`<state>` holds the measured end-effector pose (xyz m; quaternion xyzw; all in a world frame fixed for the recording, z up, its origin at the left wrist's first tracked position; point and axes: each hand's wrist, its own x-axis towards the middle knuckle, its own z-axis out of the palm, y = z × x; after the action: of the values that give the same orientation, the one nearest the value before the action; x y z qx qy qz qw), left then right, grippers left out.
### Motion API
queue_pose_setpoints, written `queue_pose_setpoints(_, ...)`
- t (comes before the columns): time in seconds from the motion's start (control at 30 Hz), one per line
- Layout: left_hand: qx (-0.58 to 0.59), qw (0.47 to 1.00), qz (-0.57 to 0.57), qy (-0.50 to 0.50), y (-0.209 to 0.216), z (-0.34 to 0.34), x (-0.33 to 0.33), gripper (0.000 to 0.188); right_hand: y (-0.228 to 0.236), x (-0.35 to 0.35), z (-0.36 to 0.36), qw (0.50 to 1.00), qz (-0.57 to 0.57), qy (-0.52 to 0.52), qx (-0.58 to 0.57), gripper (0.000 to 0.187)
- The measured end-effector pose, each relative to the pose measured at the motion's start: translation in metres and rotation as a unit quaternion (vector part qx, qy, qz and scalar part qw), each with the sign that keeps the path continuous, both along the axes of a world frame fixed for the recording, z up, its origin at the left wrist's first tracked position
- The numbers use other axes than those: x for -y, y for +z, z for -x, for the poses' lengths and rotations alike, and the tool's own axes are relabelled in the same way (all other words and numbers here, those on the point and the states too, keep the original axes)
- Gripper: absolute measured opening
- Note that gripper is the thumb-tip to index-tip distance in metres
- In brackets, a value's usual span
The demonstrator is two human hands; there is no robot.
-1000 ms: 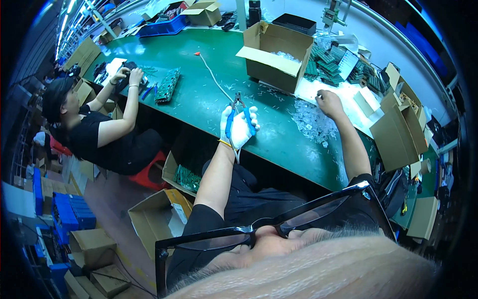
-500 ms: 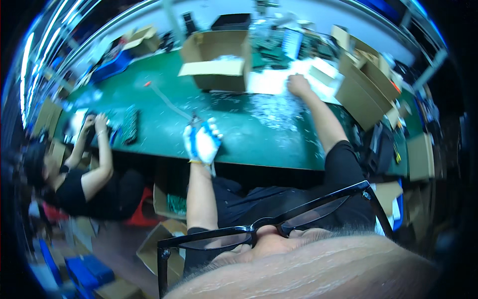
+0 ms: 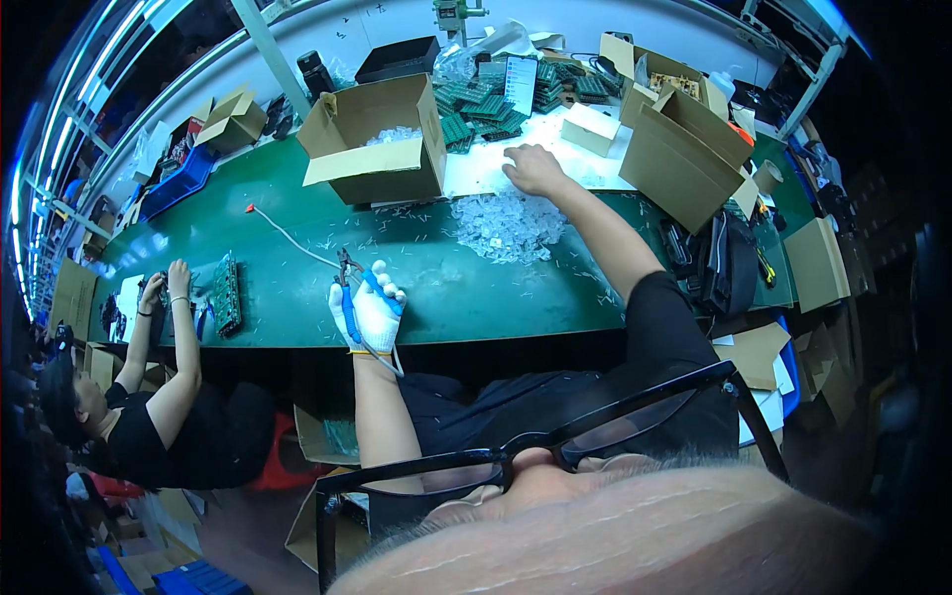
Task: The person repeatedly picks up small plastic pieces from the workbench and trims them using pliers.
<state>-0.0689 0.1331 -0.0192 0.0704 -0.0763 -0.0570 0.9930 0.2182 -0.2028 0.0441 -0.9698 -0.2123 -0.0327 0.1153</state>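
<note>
My left hand (image 3: 372,315), in a white work glove with blue patches, is closed around a pair of pliers (image 3: 345,266) above the near edge of the green bench. A grey cable (image 3: 293,238) with a red end lies across the bench up to the pliers, and a length of cable also hangs by my wrist. Bare, my right hand (image 3: 535,169) hovers over a white sheet (image 3: 471,174), its thumb and forefinger apart and nothing visible between them. Just nearer to me spreads a heap of small clear plastic pieces (image 3: 511,228).
An open cardboard box (image 3: 382,174) holds more clear pieces. Green circuit boards (image 3: 486,104) are piled behind the sheet, with a small white box (image 3: 590,129) beside it. A tilted carton (image 3: 684,159) stands right. A co-worker (image 3: 164,367) handles something at the left.
The whole view has shifted and become sharper. My right hand has moved slightly left over the sheet, and its fingers now show apart. My left hand still grips the pliers.
</note>
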Motion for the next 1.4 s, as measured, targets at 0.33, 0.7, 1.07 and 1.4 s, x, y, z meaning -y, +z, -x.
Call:
queue_pose_setpoints(0.33,0.004,1.0,-0.004,-0.005,0.0,-0.006,0.011,0.088,-0.03,-0.011,-0.05,0.999,0.028,0.02,-0.024,0.059)
queue_pose_setpoints(0.7,0.015,1.0,-0.004,-0.01,-0.008,-0.007,-0.001,0.089,-0.002,0.032,0.061,0.976,-0.066,0.201,-0.048,0.056)
queue_pose_setpoints(1.07,0.003,1.0,-0.004,-0.015,-0.001,-0.008,0.01,0.086,-0.018,0.117,-0.068,0.996,0.072,0.006,-0.056,0.076)
queue_pose_setpoints(1.4,0.012,1.0,-0.006,-0.027,-0.001,-0.012,0.006,0.087,-0.034,0.136,0.015,0.984,-0.115,0.136,0.01,0.068)
